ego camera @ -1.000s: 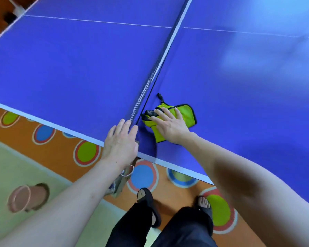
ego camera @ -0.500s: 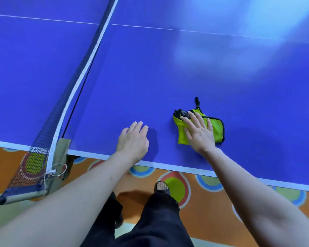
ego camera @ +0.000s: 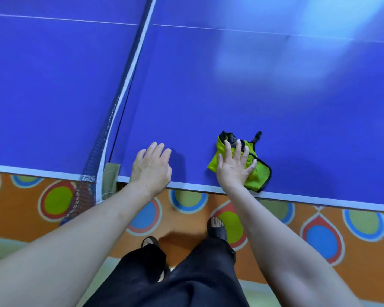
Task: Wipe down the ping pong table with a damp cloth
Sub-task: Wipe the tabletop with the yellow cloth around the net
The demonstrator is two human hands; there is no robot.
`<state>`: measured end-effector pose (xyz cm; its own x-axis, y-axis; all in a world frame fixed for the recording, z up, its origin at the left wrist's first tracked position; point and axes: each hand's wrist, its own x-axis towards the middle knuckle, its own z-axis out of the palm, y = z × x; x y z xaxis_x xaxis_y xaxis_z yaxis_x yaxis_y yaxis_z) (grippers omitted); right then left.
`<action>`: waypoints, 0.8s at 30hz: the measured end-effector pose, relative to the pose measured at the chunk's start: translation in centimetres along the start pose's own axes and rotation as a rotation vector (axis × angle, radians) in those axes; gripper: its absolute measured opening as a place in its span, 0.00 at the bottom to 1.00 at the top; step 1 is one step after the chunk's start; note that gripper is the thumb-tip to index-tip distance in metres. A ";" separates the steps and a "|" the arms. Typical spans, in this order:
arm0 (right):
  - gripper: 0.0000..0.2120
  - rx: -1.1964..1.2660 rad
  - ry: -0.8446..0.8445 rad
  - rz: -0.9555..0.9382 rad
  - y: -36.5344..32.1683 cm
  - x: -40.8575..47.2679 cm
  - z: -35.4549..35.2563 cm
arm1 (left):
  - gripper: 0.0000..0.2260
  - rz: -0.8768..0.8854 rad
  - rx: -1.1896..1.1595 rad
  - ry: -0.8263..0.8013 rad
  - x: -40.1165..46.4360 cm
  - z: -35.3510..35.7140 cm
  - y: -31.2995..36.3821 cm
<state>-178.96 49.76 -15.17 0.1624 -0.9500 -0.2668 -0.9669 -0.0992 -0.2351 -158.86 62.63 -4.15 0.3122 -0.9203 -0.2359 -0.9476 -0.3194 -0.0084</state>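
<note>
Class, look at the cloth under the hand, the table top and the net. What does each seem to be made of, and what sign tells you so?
Cloth: soft, fuzzy lime fabric with dark stitched edging, likely microfibre; it bunches and folds.
Table top: hard, smooth painted board, blue with white lines; a soft sheen reflects light. The core cannot be told.
Net: dark open mesh, probably synthetic cord, with a white tape band along its top.

Fuzzy green cloth [ego camera: 258, 173] lies on the smooth, slightly glossy table [ego camera: 253, 96].

Bare forearms, loose black trousers [ego camera: 186, 282], black open-toed sandals [ego camera: 217, 229] (toes showing).
</note>
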 end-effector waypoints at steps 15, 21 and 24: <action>0.24 -0.030 -0.100 -0.661 -25.3 -6.2 9.4 | 0.24 -0.192 0.017 -0.003 -9.7 0.2 -15.5; 0.25 -0.115 -0.071 -0.917 -19.1 -5.3 7.8 | 0.22 -0.215 0.041 -0.019 -9.6 -0.6 -13.1; 0.25 -0.096 -0.073 -0.891 -14.7 -5.3 6.7 | 0.20 -0.200 0.036 0.013 -8.7 -0.8 -9.6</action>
<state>-164.28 58.27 -16.51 0.8689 -0.4882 -0.0820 -0.4883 -0.8177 -0.3049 -152.46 73.53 -1.19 0.4949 -0.8424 -0.2132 -0.8685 -0.4877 -0.0889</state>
